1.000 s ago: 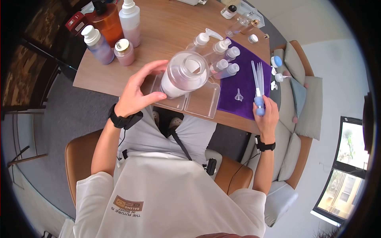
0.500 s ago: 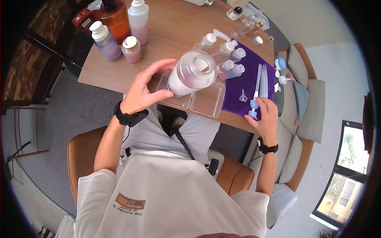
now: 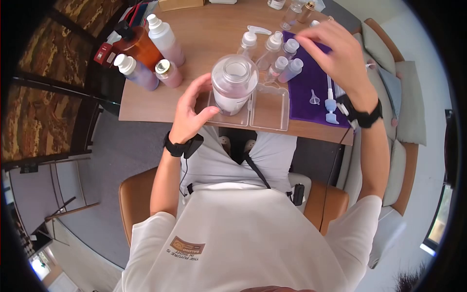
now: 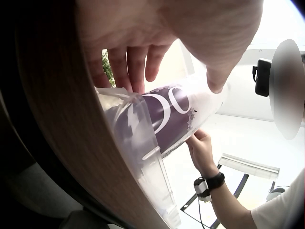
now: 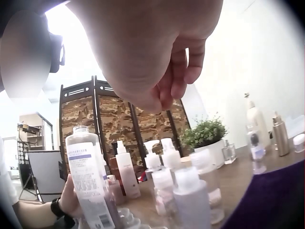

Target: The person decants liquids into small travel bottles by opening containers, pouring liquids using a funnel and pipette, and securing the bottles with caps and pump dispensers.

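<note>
My left hand [image 3: 190, 109] curves round a large clear bottle [image 3: 234, 87], thumb on the near side and fingers on the far side. The bottle has an open neck and stands over a clear divided tray [image 3: 268, 117] at the table edge. In the left wrist view its purple label [image 4: 164, 117] shows below the fingers. Raised over the purple cloth [image 3: 304, 112], my right hand [image 3: 338, 53] has loosely bent fingers holding nothing visible. Several small bottles [image 5: 190, 195] stand below it. A light-blue pump head [image 3: 331, 111] and a small clear funnel [image 3: 314, 99] lie on the cloth.
On the table's left stand an amber pump bottle [image 3: 138, 46], a white bottle [image 3: 165, 39], a lilac bottle [image 3: 138, 73] and a pink jar [image 3: 169, 75]. Glass bottles [image 3: 292, 17] stand at the back right. A potted plant [image 5: 205, 133] shows in the right wrist view.
My right hand has let go of the light-blue pump head on the cloth and risen up and away, toward the small bottles. The left hand stays at the large bottle. The head view has shifted.
</note>
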The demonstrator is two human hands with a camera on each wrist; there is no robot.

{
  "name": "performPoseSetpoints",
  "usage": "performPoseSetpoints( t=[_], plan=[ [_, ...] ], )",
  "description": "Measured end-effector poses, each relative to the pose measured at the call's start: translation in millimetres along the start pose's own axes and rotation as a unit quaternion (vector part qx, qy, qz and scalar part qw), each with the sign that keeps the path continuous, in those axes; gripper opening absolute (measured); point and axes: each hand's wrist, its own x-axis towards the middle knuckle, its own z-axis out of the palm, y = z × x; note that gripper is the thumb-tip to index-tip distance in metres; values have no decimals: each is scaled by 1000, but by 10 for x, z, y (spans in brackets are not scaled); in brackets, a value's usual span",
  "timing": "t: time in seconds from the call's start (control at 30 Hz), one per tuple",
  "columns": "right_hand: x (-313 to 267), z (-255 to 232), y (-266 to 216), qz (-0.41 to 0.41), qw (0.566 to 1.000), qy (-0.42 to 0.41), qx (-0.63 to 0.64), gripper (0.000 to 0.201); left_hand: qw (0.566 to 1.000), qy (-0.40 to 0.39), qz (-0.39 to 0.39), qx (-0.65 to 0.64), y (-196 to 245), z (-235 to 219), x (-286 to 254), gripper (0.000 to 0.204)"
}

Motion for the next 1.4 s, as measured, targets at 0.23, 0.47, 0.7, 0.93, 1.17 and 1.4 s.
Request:
performPoseSetpoints(
  t=[0.23, 0.47, 0.7, 0.93, 1.17, 1.4],
  plan=[
    [585, 4, -312, -22, 998, -59, 11, 50, 1000, -2, -11, -3, -23, -18, -23, 84],
    [634, 367, -74, -19, 996, -84, -16, 44, 1000, -5, -11, -23, -68, -30, -33, 87],
    [701, 576, 37, 35, 981, -186, 47, 52, 1000, -7, -6, -27, -37, -31, -25, 88],
    [798, 585, -89, 34, 971, -236, 24, 44, 999, 29, -2, -40, 41, 0, -11, 71],
    [919, 283, -207, 14, 991, -126, 47, 40, 997, 73, 17, 31, 745, -129, 212, 39],
    [1218, -188, -757, -44, 992, -83, 86, 48, 957, 91, 115, 250, 1194, -142, 719, 46]
  ],
)
